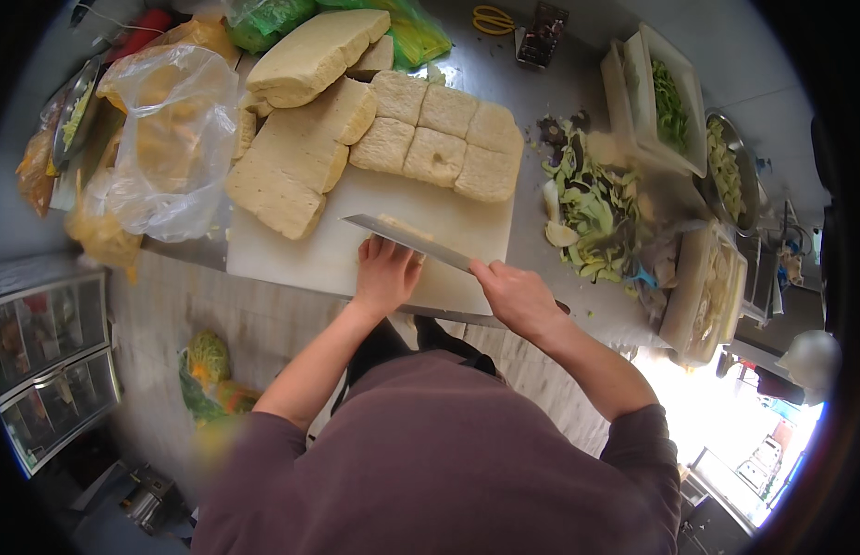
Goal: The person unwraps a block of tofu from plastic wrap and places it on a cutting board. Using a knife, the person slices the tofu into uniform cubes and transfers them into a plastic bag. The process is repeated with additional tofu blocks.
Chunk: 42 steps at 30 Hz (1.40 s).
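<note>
My right hand (pixel 516 295) is closed round the handle of a long kitchen knife (pixel 409 239), its blade pointing left over a white cutting board (pixel 291 260). My left hand (pixel 386 274) rests on the board just below the blade, fingers bent against a pale piece of food (pixel 405 225) that the blade and fingers partly hide; it looks like tofu. Behind them on the board lies a scored slab of tofu (pixel 437 132). To its left is a smoother tofu slab (pixel 298 159), with another slab (pixel 319 55) resting on the pile above.
Clear and yellow plastic bags (pixel 169 139) lie at the left. Vegetable trimmings (pixel 593 208) are heaped right of the board, near a white bin of greens (pixel 669 104) and a metal bowl (pixel 731 170). Yellow-handled scissors (pixel 493 21) lie at the back.
</note>
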Motion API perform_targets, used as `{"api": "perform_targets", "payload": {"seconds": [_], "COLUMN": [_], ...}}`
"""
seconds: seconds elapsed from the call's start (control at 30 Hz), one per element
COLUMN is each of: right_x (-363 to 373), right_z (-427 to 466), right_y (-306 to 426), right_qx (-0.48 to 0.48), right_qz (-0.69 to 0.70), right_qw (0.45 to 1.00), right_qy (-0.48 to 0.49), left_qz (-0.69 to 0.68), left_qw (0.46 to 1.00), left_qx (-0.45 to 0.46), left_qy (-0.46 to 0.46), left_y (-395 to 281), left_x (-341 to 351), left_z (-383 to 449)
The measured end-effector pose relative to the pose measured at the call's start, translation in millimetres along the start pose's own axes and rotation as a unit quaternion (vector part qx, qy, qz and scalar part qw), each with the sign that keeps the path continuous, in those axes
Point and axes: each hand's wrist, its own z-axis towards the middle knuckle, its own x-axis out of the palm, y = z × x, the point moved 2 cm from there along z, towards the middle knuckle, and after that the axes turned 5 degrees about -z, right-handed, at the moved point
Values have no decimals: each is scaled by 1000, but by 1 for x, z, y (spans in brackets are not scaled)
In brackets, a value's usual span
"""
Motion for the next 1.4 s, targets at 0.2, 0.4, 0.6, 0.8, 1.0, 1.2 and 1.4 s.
{"api": "perform_targets", "payload": {"seconds": [0.2, 0.4, 0.6, 0.8, 1.0, 1.2, 1.4], "right_x": [-3, 60, 70, 2, 1, 77, 44], "right_z": [3, 52, 56, 16, 15, 62, 35], "right_y": [-10, -11, -13, 2, -3, 1, 5], "right_qx": [19, 22, 48, 22, 29, 1, 27], "right_qz": [19, 89, 119, 70, 30, 82, 79], "right_qw": [998, 995, 990, 997, 997, 994, 994], "right_qy": [52, -28, -63, -7, 70, -74, -64], "left_qz": [-26, -45, -54, -29, -57, -68, -59], "left_qw": [1000, 999, 998, 999, 998, 997, 998], "left_qx": [-15, -10, 15, -26, -32, -39, -15], "left_qy": [6, 3, -5, -24, -13, -2, -33], "left_y": [6, 5, 1, 0, 9, 3, 3], "left_x": [7, 6, -8, -9, 0, -2, -11], "left_z": [-4, 0, -3, -12, -13, -11, -19]}}
